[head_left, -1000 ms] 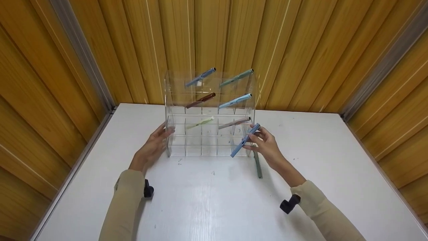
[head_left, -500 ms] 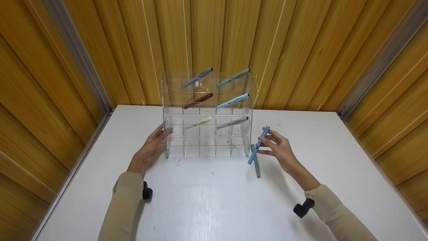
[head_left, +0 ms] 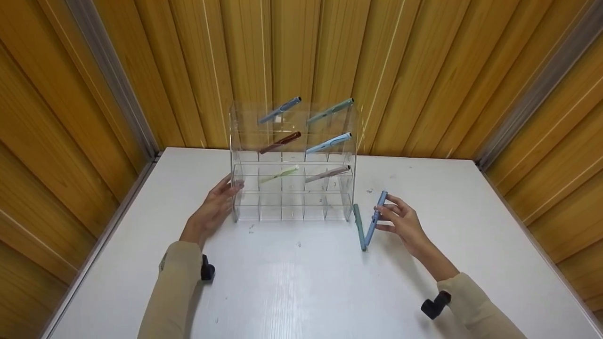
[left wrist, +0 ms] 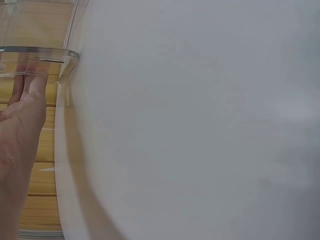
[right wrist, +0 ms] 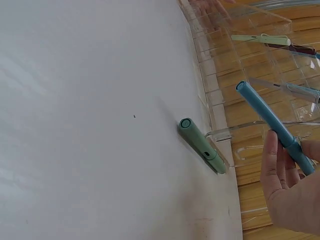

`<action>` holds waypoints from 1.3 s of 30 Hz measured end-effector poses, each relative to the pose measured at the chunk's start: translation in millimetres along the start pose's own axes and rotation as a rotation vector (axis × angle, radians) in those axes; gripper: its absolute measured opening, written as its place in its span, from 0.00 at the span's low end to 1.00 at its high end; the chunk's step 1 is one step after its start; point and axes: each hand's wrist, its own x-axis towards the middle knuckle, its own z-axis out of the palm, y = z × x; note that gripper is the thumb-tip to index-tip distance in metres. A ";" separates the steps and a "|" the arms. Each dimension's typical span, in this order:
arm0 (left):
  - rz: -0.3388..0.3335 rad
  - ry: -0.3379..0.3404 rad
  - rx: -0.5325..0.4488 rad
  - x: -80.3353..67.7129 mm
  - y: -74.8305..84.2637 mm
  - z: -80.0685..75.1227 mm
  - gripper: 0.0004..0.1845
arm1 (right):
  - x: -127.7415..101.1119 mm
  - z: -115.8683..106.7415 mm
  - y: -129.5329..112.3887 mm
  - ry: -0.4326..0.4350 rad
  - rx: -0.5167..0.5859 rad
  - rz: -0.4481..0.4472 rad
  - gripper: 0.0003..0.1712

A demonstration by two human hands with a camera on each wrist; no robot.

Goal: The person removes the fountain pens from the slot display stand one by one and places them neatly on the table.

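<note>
A clear acrylic pen rack (head_left: 292, 160) stands at the centre of the head view, near the back edge of the white table (head_left: 301, 282). Its upper three tiers each hold two slanted pens: a blue-grey pen (head_left: 280, 110) and a sage pen (head_left: 330, 110) on top, a dark brown pen (head_left: 280, 142) and a light blue pen (head_left: 328, 142) below, then a pale green pen (head_left: 279, 174) and a taupe pen (head_left: 327, 173). The bottom row of compartments looks empty.

The left hand (head_left: 213, 210) lies with straight fingers flat against the rack's left wall, holding nothing. The right hand (head_left: 404, 224), right of the rack, pinches a blue pen (head_left: 375, 218) in its fingertips; the pen slants with its lower end down by the table. Just left of it a green pen (head_left: 359, 226) lies on the table, its far end beside the rack's right front corner; the two pens' near ends almost meet.

Bare tabletop spreads across the lower frame and to the right, bounded by wooden wall panels (head_left: 424, 70).
</note>
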 end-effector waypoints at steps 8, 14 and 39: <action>-0.011 0.006 0.003 -0.8 -0.4 1.3 0.42 | -5.0 -12.3 7.9 0.028 -0.015 0.014 0.35; -0.017 0.018 0.050 1.0 0.7 0.0 0.44 | -3.3 -18.8 13.1 0.042 -0.001 0.021 0.34; 0.000 0.006 -0.009 -0.6 -1.5 -0.9 0.41 | 17.1 -26.3 26.8 0.073 -0.081 0.042 0.33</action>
